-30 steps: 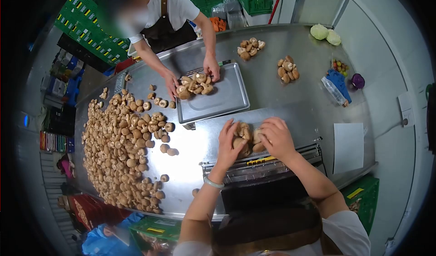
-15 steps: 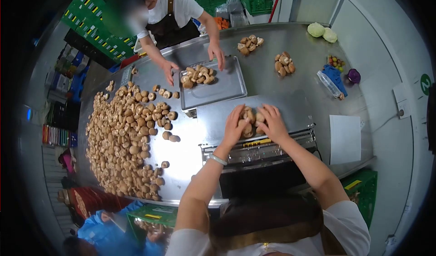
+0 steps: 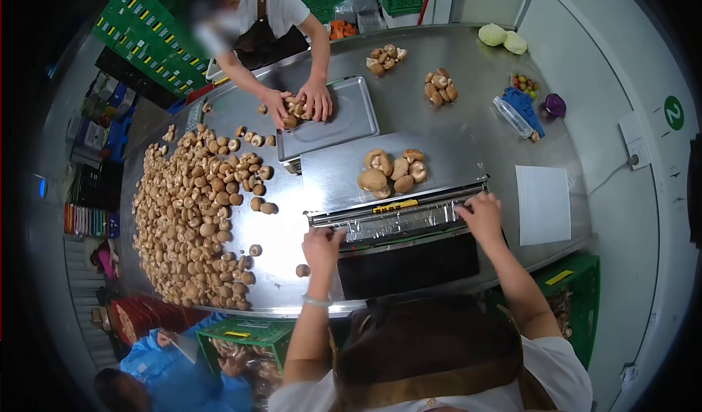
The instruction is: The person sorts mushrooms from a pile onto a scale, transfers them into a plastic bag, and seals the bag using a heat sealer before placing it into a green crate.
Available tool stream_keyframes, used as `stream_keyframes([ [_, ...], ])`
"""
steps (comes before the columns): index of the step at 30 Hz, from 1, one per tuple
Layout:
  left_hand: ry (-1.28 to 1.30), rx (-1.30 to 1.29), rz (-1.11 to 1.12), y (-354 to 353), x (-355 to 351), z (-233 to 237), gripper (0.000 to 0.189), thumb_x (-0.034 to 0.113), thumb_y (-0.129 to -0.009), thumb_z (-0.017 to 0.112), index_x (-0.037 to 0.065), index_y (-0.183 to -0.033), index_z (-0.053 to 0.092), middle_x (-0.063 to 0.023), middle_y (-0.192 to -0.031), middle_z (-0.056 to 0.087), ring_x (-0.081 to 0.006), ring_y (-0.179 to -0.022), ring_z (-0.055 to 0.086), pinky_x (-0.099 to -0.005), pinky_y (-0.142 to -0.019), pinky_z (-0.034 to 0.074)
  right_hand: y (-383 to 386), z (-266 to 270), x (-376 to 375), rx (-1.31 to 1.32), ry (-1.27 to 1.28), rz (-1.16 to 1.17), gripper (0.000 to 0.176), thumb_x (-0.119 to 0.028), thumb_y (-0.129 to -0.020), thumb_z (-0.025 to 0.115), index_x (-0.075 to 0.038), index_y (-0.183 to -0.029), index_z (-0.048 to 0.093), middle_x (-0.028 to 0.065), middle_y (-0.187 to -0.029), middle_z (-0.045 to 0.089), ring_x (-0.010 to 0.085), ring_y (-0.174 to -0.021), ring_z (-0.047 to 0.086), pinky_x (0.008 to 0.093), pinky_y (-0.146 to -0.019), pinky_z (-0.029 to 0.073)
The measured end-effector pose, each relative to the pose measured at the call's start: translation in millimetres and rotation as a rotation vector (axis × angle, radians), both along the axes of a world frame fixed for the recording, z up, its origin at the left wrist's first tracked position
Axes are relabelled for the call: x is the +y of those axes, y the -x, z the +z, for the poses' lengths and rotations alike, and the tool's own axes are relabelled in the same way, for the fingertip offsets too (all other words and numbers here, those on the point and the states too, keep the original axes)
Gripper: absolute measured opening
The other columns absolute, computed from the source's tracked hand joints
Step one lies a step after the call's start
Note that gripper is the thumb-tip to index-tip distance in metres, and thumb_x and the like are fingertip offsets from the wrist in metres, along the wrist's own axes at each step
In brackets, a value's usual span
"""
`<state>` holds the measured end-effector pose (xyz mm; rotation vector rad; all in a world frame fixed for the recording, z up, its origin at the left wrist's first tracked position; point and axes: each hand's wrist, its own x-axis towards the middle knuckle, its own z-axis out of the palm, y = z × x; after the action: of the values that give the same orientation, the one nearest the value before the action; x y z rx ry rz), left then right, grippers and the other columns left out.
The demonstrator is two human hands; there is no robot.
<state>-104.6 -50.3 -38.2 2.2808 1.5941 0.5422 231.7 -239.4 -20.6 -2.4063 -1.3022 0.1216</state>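
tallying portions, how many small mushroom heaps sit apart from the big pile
4 heaps: one on the wrapping machine's plate, two on the far tabletop, one on the tray, partly hidden under a co-worker's hands.

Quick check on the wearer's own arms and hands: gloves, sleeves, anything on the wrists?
No gloves: the left hand and right hand are bare. A thin pale green bracelet circles the left wrist. The forearms are uncovered; short white sleeves end near the shoulders, worn with a brown apron.
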Motion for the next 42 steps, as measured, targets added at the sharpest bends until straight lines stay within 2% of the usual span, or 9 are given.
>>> stream_keyframes([
  [5, 0.241, -0.161, -0.116, -10, 9, -46, 0.020, 0.021, -0.090, 0.066, 0.002, -0.085, 0.068, -0.0129, -0.084, 0.064, -0.0323, -0.078, 0.058, -0.0403, -0.070, 0.044, -5, -46, 16, 0.190, -0.139, 0.214, 0.023, -0.024, -0.090, 0.065, -0.003, -0.081, 0.064, 0.0076, -0.078, 0.062, 0.0261, -0.074, 0.059, 0.0386, -0.071, 0.045],
  [7, 0.934, -0.436, -0.156, 5, 34, 16, 0.028, 0.024, -0.098, 0.056, 0.005, -0.077, 0.058, -0.0083, -0.081, 0.065, -0.0218, -0.077, 0.061, -0.0336, -0.076, 0.046, -34, -8, 10, 0.924, -0.003, 0.206, 0.026, -0.022, -0.097, 0.057, -0.003, -0.079, 0.058, 0.0032, -0.073, 0.060, 0.0190, -0.067, 0.055, 0.0328, -0.063, 0.044],
  [11, 1.173, -0.975, -0.371, -13, 67, 125, 0.028, 0.032, -0.096, 0.061, 0.009, -0.081, 0.055, -0.0132, -0.080, 0.065, -0.0220, -0.079, 0.062, -0.0333, -0.077, 0.048, -49, 58, 21, 1.746, -0.404, 0.286, 0.025, -0.023, -0.101, 0.054, -0.002, -0.088, 0.052, 0.0061, -0.075, 0.058, 0.0167, -0.072, 0.056, 0.0295, -0.067, 0.044],
  [14, 1.036, -1.568, -0.427, -57, 110, 112, 0.022, 0.027, -0.096, 0.062, 0.007, -0.092, 0.056, -0.0212, -0.105, 0.066, -0.0293, -0.103, 0.062, -0.0421, -0.095, 0.047, -35, 86, 91, 1.615, -1.035, 0.128, 0.022, -0.020, -0.101, 0.053, -0.001, -0.091, 0.053, 0.0106, -0.082, 0.063, 0.0201, -0.079, 0.059, 0.0333, -0.072, 0.048],
  [16, 0.801, -1.538, -0.404, -107, 134, 80, 0.018, 0.021, -0.103, 0.050, 0.005, -0.095, 0.050, -0.0263, -0.129, 0.059, -0.0367, -0.124, 0.056, -0.0477, -0.114, 0.036, -33, 73, 145, 1.306, -0.982, 0.029, 0.019, -0.017, -0.102, 0.050, -0.001, -0.093, 0.054, 0.0149, -0.095, 0.067, 0.0244, -0.092, 0.063, 0.0374, -0.079, 0.049],
  [21, 0.325, -0.497, -0.368, -145, 139, -16, 0.016, 0.017, -0.101, 0.052, 0.001, -0.102, 0.054, -0.0198, -0.098, 0.067, -0.0379, -0.087, 0.064, -0.0380, -0.079, 0.050, -37, -24, 193, 0.330, -0.148, 0.209, 0.019, -0.020, -0.099, 0.053, -0.002, -0.102, 0.057, 0.0220, -0.100, 0.067, 0.0424, -0.096, 0.061, 0.0405, -0.083, 0.050],
  [27, 0.716, -0.500, -0.445, -118, 117, -16, 0.023, 0.021, -0.100, 0.056, 0.000, -0.109, 0.059, -0.0153, -0.092, 0.067, -0.0246, -0.089, 0.064, -0.0338, -0.082, 0.050, -48, -35, 155, 0.956, -0.006, 0.390, 0.026, -0.024, -0.096, 0.059, 0.000, -0.107, 0.060, 0.0179, -0.095, 0.064, 0.0323, -0.089, 0.061, 0.0372, -0.081, 0.049],
  [32, 0.322, -0.344, -0.544, -90, 69, -1, 0.030, 0.023, -0.102, 0.049, -0.002, -0.100, 0.066, -0.0223, -0.093, 0.067, -0.0379, -0.085, 0.063, -0.0420, -0.076, 0.050, -29, -24, 116, 0.337, -0.297, 0.604, 0.030, -0.028, -0.098, 0.057, 0.000, -0.087, 0.064, 0.0148, -0.085, 0.064, 0.0345, -0.072, 0.057, 0.0399, -0.069, 0.048],
  [42, 0.486, -0.406, -0.390, -37, -33, 109, 0.034, 0.026, -0.103, 0.048, -0.003, -0.096, 0.065, -0.0198, -0.083, 0.068, -0.0342, -0.076, 0.067, -0.0387, -0.070, 0.051, 41, 95, 20, 0.729, -0.212, 0.353, 0.035, -0.027, -0.100, 0.051, 0.002, -0.082, 0.058, 0.0218, -0.070, 0.056, 0.0388, -0.065, 0.057, 0.0401, -0.060, 0.044],
])
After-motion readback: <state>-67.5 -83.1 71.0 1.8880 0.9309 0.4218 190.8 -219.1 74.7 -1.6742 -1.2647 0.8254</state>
